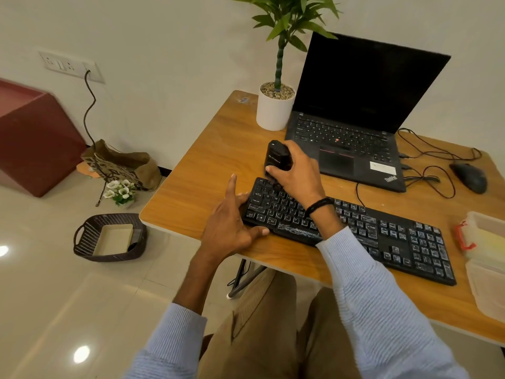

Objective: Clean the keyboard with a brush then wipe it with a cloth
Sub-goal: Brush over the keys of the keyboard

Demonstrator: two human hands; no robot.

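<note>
A black keyboard (382, 236) lies slanted on the wooden desk (207, 170), its keys streaked with pale dust. My right hand (297, 170) grips a black brush tool (277, 157) held upright, its lower tip over the keyboard's top left corner. My left hand (232, 217) rests against the keyboard's left end, thumb on the front edge, fingers spread with the index finger raised. No cloth is visible.
An open black laptop (352, 127) stands behind the keyboard, with a white potted plant (274, 110) to its left. A wired mouse (468, 176) and cables lie at the right. Clear plastic boxes (486, 242) sit at the desk's right edge. A dark basket (109, 236) is on the floor.
</note>
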